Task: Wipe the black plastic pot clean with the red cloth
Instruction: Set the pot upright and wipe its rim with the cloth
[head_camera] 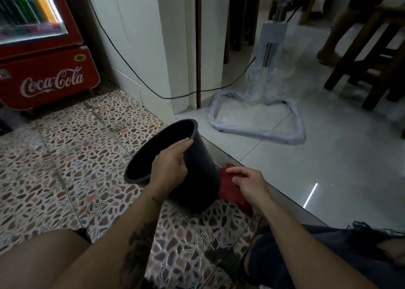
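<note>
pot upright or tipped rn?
Tipped. The black pot leans with its mouth facing up-left, base on the tiled floor, steadied at the rim by the left hand.

The pot [197, 168] lies tilted on the floor [72, 157], the cloth [232, 192] just right of it, the fridge [43, 69] behind, far left.

The black plastic pot [197, 163] hides the near part of the red cloth [230, 190] beside it, and the right hand [249, 183] covers the cloth's middle. The left hand [171, 166] masks part of the pot's rim; the pot's base is out of sight. Beyond the pot, the red cooler [43, 47] is cut off and blurred
</note>
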### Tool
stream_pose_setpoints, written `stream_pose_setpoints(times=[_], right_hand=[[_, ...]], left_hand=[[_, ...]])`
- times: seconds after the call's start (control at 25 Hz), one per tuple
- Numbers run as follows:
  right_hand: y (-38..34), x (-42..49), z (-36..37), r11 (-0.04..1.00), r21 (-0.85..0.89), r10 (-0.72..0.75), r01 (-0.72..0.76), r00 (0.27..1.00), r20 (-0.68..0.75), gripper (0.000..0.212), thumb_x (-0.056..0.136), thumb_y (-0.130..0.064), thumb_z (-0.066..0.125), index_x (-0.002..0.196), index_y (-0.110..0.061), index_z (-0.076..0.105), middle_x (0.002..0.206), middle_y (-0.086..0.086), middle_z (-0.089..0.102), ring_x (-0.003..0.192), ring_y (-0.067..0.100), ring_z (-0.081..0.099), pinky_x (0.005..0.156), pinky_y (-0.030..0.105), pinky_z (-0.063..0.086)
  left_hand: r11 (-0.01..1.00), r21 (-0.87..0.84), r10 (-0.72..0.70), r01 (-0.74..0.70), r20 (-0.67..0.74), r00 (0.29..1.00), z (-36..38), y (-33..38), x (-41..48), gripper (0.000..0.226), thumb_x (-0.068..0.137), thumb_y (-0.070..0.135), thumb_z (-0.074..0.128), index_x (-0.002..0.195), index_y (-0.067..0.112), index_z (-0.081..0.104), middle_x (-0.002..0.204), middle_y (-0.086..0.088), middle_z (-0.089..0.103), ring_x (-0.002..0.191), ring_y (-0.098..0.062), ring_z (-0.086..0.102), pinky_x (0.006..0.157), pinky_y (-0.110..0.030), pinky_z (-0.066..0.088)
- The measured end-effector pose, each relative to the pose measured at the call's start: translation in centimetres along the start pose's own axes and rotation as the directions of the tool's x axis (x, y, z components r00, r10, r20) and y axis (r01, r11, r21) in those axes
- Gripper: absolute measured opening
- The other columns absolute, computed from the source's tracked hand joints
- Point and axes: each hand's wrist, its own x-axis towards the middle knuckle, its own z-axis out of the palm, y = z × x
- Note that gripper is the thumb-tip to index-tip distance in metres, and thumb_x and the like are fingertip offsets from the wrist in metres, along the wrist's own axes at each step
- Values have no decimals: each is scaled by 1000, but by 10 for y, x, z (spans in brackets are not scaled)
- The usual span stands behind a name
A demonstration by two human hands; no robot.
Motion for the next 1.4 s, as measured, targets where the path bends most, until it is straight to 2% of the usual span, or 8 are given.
stream_pose_setpoints(times=[0.12,0.28,0.44,0.56,0.76,0.92,1.2,1.4], right_hand=[[-6,-3,3,997,-65,-43,44,999,13,37,78,10,60,80,-26,66,94,11,71,69,30,70,61,45,62],[-16,-2,6,998,-38,-52,54,997,63,34,78,13,61,94,-16,55,98,12,66,71,25,63,57,39,56],[-12,-3,11,1000,-5,14,-14,993,120,31,82,9,58,100,-16,58,104,15,66,78,27,63,66,41,53],[-6,-3,8,998,-59,36,-28,990,135,32,79,6,59,97,-19,67,102,16,70,78,28,66,71,49,57],[-3,-13,8,996,-85,-7,18,993,122,44,74,17,62,95,-21,69,100,7,70,92,26,67,82,51,58],[-23,-22,9,974,-171,-125,150,981,147,48,72,16,62,95,-26,58,102,3,62,87,19,61,58,33,52],[-57,-33,7,932,-214,-248,291,946,208,54,69,14,63,95,-32,51,102,6,60,82,25,66,58,33,55],[-78,-31,12,900,-277,-280,336,934,222,51,72,13,65,97,-28,50,95,6,62,71,17,61,53,27,49]], left_hand=[[997,68,29,-37,115,993,11,-10,-19,66,80,-5,51,133,33,60,138,13,59,125,-11,56,98,-39,51],[991,117,39,-69,242,969,27,-16,-41,66,81,1,50,137,36,56,144,16,52,128,-11,53,97,-37,50],[995,56,55,-80,350,935,40,-11,-59,56,82,25,42,136,26,58,150,6,47,129,-19,52,98,-37,48],[998,-2,61,-64,343,937,47,-13,-65,50,84,15,52,133,22,59,149,1,47,130,-22,51,101,-38,46],[970,-211,-74,121,217,973,40,17,-61,46,83,14,53,127,23,61,124,3,63,111,-15,59,94,-34,49],[911,-337,-122,237,327,937,26,38,-55,57,82,16,58,137,30,49,98,11,68,87,-5,64,82,-27,53],[865,-415,-139,281,340,930,8,49,-58,11,78,18,69,83,24,63,84,1,68,81,-12,64,79,-40,55],[808,-486,-190,334,322,927,-10,52,-54,20,80,10,66,80,27,56,77,0,70,75,-20,66,74,-49,57]])
